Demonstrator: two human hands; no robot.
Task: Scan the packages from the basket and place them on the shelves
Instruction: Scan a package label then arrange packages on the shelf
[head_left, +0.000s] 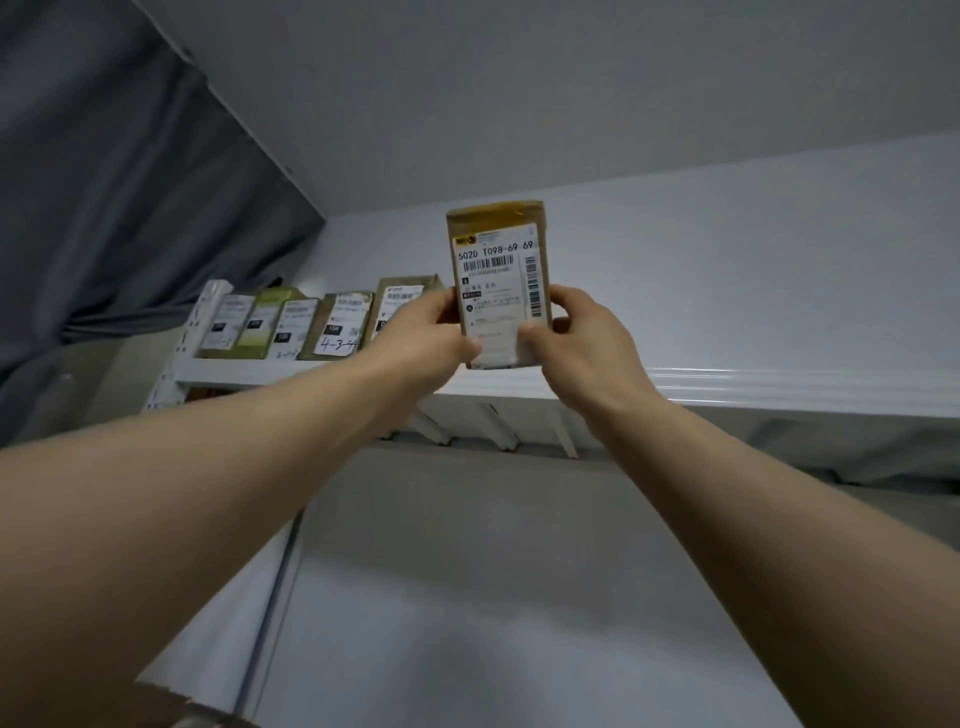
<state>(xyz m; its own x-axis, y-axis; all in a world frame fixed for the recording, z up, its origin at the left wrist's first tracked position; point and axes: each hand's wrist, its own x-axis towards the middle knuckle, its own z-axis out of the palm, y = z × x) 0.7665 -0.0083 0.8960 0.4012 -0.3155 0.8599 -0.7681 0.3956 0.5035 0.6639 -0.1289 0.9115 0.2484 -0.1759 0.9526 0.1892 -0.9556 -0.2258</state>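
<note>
A small brown cardboard package (498, 260) with a white shipping label stands upright at the front edge of the top white shelf (779, 387). My left hand (431, 332) grips its lower left side and my right hand (582, 338) grips its lower right side, thumbs on the label. Both arms reach up from below. The basket and any scanner are out of view.
Several labelled packages (291, 325) stand in a row on the same shelf to the left. A grey curtain (119, 208) hangs at the left. White wall and ceiling lie behind and above. The shelf stretch to the right holds nothing visible.
</note>
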